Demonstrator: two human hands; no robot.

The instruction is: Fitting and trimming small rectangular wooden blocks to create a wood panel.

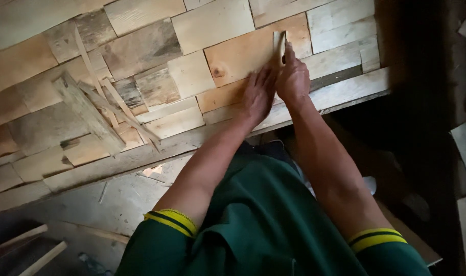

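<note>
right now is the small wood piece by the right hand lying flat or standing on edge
Standing on edge. The small wood piece rises thin and upright off the boards, pinched by the right hand; the left hand lies flat beside it.

A: Position of the hands on the bench (pixel 345 89)?
B: Both near its front edge, toward the right end. Left hand (pixel 257 97) lies flat on a board (pixel 243 53); right hand (pixel 293 79) just right of it, touching it, pressing a small upright wood piece (pixel 279 47) onto the same board.
A: Elsewhere on the bench?
B: A loose plank (pixel 87 112) lies diagonally toward the left end, thin strips (pixel 115 105) crossing beside it on the right. Two sticks (pixel 33 248) lie below the front edge, at the lower left.
</note>
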